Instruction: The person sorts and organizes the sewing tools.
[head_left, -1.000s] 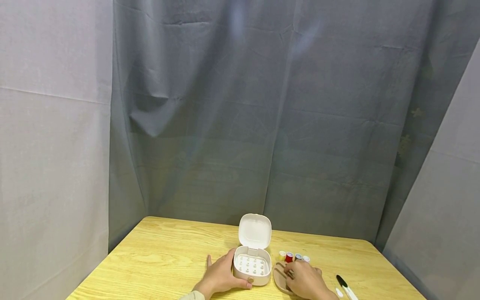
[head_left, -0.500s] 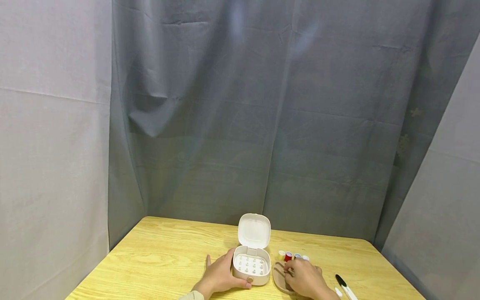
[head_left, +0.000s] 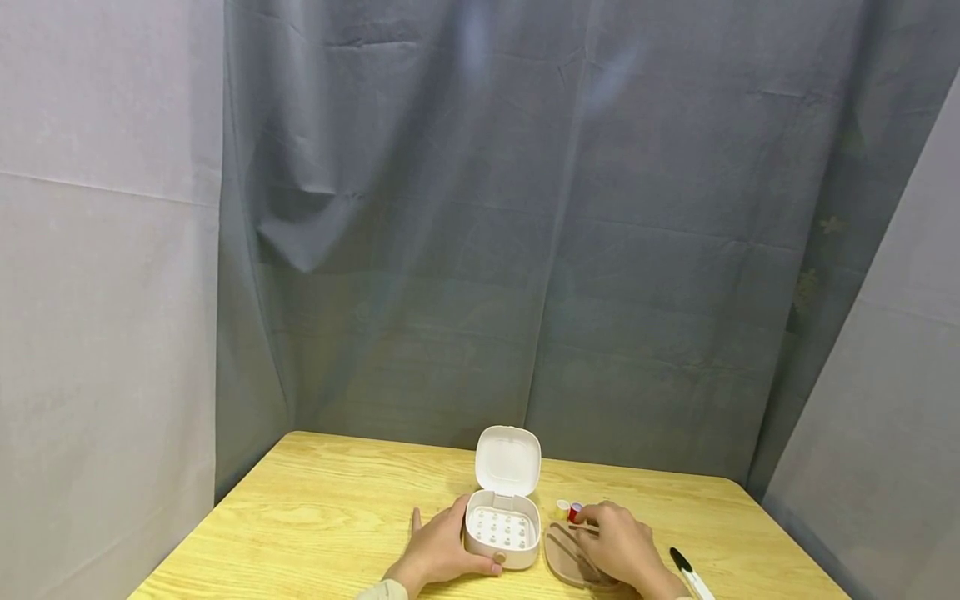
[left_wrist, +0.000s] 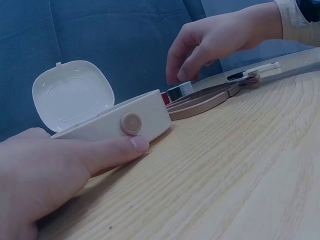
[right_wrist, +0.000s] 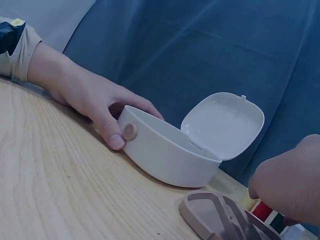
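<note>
Steadying the white box (head_left: 517, 560): left hand (head_left: 442, 550), thumb along the front wall beside the button, fingers round the left side. Box mid-table, mouth up, lid (head_left: 508, 461) raised at the far side, button toward the person, pegs standing in rows inside. Right of it, a brown grooved tray (head_left: 558, 550), long axis running from far left to near right. Behind the tray, a short row of spools: yellow (head_left: 562, 510), red (head_left: 575, 512), then dark (left_wrist: 175, 93) and pale (left_wrist: 187, 88), these two hidden from above by the right hand (head_left: 621, 542). Row runs left to right; each spool's axis looks upright. Right hand much nearer, fingers bent down at the row; cannot tell whether they grip one. Judgement: next move turns on the spools lying right of and beyond the box. Far right, a black-tipped tool (head_left: 692, 573), tip pointing away, leaning left.
</note>
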